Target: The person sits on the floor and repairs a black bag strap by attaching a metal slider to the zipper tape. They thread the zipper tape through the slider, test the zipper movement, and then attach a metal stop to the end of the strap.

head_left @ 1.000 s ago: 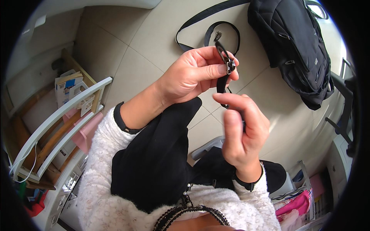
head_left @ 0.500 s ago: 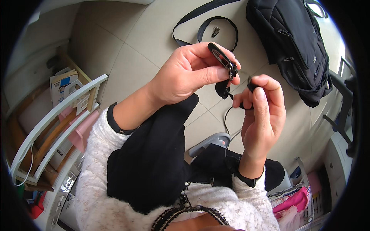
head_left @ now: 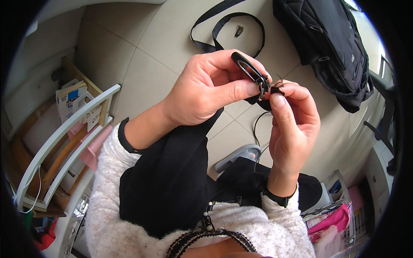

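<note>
My left hand [head_left: 206,92] is closed on a black metal buckle [head_left: 246,66], an elongated frame with a silvery fitting at its lower end. Between the thumb and fingers of my right hand [head_left: 292,116] is the frayed end of a black strap [head_left: 277,89], pinched just beside that fitting. Whether the strap end touches the buckle I cannot tell. More black webbing shows behind the fingers, partly hidden. A loop of black strap [head_left: 216,32] lies on the tiles beyond my hands, with a small metal-and-black piece [head_left: 239,31] inside its curve.
A black backpack [head_left: 331,47] lies on the floor at the upper right, near dark chair legs [head_left: 383,94]. My black-trousered knee [head_left: 167,172] rises under my left forearm. To the left is a white-railed rack [head_left: 64,133] with books; pink cloth [head_left: 331,221] hangs at lower right.
My right hand has come up and leftward, bringing the frayed strap end beside the buckle. The left hand keeps hold of the buckle, with little movement.
</note>
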`<control>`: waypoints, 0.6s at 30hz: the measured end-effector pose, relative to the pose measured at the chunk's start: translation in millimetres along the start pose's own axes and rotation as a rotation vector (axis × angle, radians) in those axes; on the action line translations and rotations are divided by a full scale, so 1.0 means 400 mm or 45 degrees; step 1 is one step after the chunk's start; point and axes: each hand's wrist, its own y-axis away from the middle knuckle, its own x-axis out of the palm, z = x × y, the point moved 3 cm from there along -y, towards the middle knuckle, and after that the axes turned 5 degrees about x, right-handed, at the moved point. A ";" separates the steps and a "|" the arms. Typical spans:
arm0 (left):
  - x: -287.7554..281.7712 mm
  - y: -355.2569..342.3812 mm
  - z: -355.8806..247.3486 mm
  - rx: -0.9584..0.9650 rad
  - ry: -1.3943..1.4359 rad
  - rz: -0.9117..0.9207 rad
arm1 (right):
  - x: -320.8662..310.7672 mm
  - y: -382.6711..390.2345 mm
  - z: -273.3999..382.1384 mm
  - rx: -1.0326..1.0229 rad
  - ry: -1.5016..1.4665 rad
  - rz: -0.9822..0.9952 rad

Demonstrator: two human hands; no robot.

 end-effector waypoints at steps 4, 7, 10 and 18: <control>-0.002 0.003 0.000 -0.046 0.024 -0.004 | 0.009 0.002 0.012 -0.089 0.138 0.033; -0.004 -0.004 0.006 -0.047 0.060 0.010 | 0.011 0.006 0.017 -0.149 0.215 0.015; -0.002 -0.014 0.014 0.001 0.045 -0.006 | 0.006 0.005 0.016 -0.157 0.230 -0.018; 0.010 -0.026 0.008 0.031 -0.147 0.068 | -0.016 -0.002 0.034 -0.059 0.297 -0.008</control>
